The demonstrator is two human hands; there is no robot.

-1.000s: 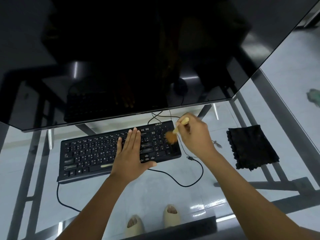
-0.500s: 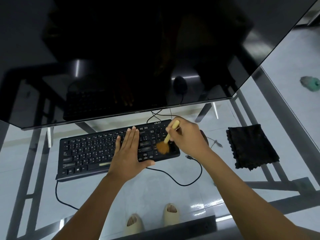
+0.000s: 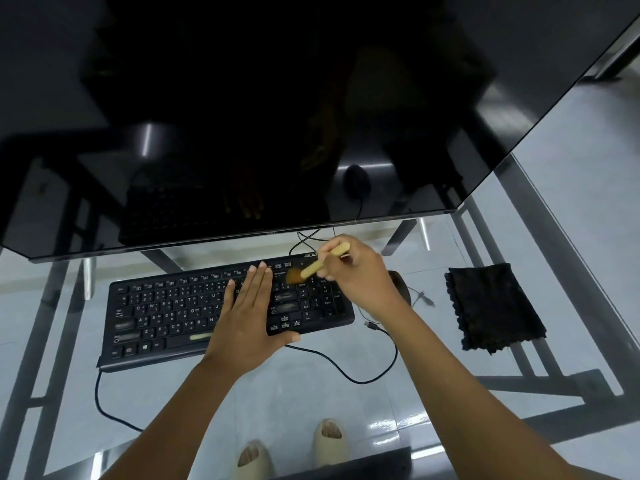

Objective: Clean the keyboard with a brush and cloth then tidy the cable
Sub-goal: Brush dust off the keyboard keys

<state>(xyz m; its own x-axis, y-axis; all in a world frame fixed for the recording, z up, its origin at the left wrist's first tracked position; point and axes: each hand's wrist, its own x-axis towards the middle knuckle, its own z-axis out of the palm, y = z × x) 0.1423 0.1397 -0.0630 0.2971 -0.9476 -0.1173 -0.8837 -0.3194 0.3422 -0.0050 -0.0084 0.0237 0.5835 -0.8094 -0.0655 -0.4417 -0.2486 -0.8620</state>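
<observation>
Dim, cool light overall. The dark monitor [image 3: 277, 116] mirrors faint reflections; bright glare streaks the glass bench [image 3: 391, 424]. Brush bristles [image 3: 294, 276] blur; straight edges bow toward the corners.

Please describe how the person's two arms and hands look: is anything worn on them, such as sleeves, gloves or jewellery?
Both forearms are bare as far as the picture shows; no sleeve is in view. The left hand and the right hand wear no gloves. No ring, watch or bracelet shows on either. Fingernails are short and unpainted where visible.
</observation>
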